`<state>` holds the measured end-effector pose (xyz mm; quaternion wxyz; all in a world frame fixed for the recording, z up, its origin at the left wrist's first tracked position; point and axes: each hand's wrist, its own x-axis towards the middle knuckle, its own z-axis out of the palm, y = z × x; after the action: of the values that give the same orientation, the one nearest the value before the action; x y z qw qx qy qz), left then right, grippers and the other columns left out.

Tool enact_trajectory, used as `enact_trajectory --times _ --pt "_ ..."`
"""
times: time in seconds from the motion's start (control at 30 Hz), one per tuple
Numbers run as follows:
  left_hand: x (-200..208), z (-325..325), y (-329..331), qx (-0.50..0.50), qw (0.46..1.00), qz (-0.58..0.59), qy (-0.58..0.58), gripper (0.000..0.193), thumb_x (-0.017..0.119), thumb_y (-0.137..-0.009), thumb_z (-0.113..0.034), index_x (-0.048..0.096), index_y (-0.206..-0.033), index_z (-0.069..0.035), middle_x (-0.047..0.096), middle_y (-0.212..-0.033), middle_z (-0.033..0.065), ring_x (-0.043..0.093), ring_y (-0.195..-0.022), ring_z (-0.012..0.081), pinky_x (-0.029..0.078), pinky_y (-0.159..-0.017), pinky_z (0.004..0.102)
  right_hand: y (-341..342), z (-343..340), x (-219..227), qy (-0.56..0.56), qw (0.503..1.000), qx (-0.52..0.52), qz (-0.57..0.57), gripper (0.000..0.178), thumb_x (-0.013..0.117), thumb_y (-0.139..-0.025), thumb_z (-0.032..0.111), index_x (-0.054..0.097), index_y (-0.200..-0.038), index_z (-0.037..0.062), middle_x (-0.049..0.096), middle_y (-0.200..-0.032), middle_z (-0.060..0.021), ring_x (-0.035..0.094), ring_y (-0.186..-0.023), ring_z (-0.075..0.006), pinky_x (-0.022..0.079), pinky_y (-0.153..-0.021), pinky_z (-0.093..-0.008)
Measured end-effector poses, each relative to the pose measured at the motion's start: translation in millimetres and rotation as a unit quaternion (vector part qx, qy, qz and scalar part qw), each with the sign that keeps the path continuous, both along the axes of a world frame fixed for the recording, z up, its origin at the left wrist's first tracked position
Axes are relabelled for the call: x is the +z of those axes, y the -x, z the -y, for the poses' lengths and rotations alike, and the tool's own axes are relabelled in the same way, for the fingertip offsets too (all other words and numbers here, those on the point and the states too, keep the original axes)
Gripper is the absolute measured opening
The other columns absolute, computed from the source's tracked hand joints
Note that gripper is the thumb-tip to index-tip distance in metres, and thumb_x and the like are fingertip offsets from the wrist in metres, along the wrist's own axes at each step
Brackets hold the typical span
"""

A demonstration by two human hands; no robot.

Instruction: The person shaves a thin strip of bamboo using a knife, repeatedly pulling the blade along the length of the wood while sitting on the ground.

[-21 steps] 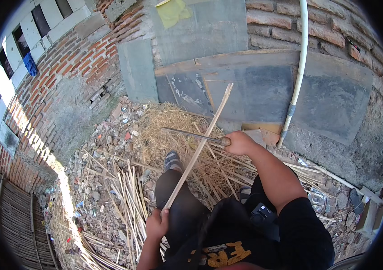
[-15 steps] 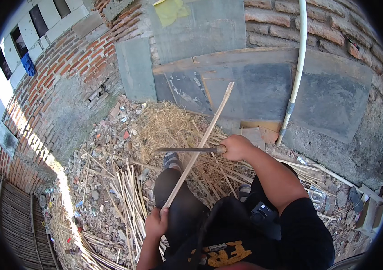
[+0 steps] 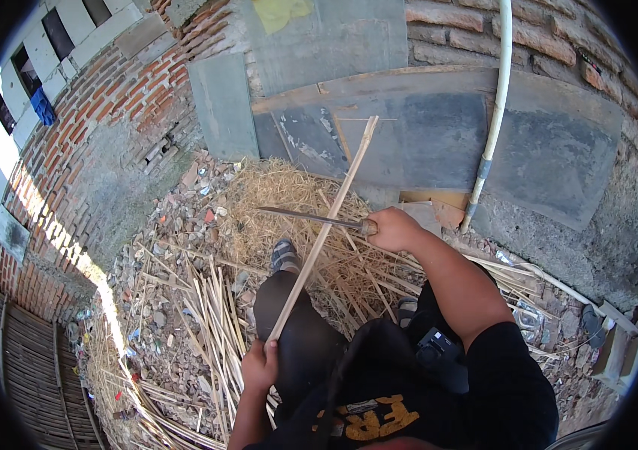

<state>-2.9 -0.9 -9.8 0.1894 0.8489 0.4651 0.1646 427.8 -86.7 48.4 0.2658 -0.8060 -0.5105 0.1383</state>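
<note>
My left hand [image 3: 260,365] is closed around the near end of a long, pale bamboo strip [image 3: 300,283]. The strip slants away from me over my left leg, its far end standing out in front of the leaning panels. In my right hand [image 3: 392,229] is the handle of a long-bladed knife [image 3: 289,214], its blade pointing left. Blade and strip cross a little past the strip's middle, and the two look to be touching there. My fingers hide most of the knife's handle.
Split bamboo strips [image 3: 214,322] lie heaped on rubble to the left. Straw-like shavings [image 3: 270,199] are piled ahead of my feet. Grey panels [image 3: 431,135] lean on a brick wall behind a white pipe [image 3: 498,97]. A slatted bamboo panel [image 3: 26,375] stands at lower left.
My right hand and the knife have moved slightly farther away along the strip, and the blade now tilts with its tip higher. The strip's far end has shifted a little left and away.
</note>
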Motion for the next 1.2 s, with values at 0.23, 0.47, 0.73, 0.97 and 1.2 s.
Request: enact_trajectory --times 0.23,0.47,0.73,0.97,1.2 --pt "5 0 -4 -0.012 1.000 -0.002 -0.016 0.046 0.055 -0.102 -0.040 0.054 -0.080 0.001 0.060 -0.067 0.0280 0.063 -0.069 0.0499 0.046 -0.061 0.0532 26 3 14 0.105 0.983 0.115 0.100 0.033 0.070 -0.075 0.024 0.072 -0.105 0.0118 0.072 -0.096 -0.0171 0.068 -0.093 -0.0377 0.055 -0.083 -0.0492" --pt "0 1 -4 -0.005 0.999 0.011 -0.032 0.047 0.055 -0.102 -0.040 0.053 -0.078 0.000 0.059 -0.065 0.0272 0.063 -0.067 0.0488 0.046 -0.059 0.0524 -24 -4 -8 0.027 0.999 -0.020 -0.018 0.033 0.070 -0.076 0.025 0.072 -0.103 0.0067 0.071 -0.092 -0.0181 0.068 -0.092 -0.0384 0.054 -0.084 -0.0471" --pt "14 3 -4 -0.011 1.000 -0.003 0.019 0.047 0.056 -0.100 -0.044 0.056 -0.083 0.000 0.062 -0.068 0.0283 0.064 -0.070 0.0505 0.048 -0.061 0.0545 14 3 8 0.107 0.988 0.073 0.081 0.034 0.070 -0.074 0.027 0.072 -0.104 0.0121 0.072 -0.095 -0.0154 0.069 -0.093 -0.0360 0.055 -0.082 -0.0488" --pt "13 -6 -5 -0.009 0.996 0.014 0.090 0.048 0.054 -0.102 -0.043 0.055 -0.083 0.001 0.061 -0.068 0.0283 0.064 -0.069 0.0489 0.048 -0.061 0.0505 -9 2 0 0.092 0.994 0.052 0.033 0.034 0.070 -0.074 0.025 0.072 -0.105 0.0115 0.071 -0.094 -0.0165 0.068 -0.093 -0.0361 0.055 -0.082 -0.0489" --pt "7 -12 -1 -0.023 0.992 0.038 0.119 0.047 0.053 -0.104 -0.040 0.055 -0.083 0.002 0.060 -0.070 0.0283 0.063 -0.069 0.0462 0.048 -0.063 0.0478 6 2 7 0.056 0.997 0.041 0.025 0.027 0.069 -0.074 0.021 0.071 -0.098 0.0088 0.071 -0.089 -0.0153 0.069 -0.091 -0.0369 0.055 -0.081 -0.0488"
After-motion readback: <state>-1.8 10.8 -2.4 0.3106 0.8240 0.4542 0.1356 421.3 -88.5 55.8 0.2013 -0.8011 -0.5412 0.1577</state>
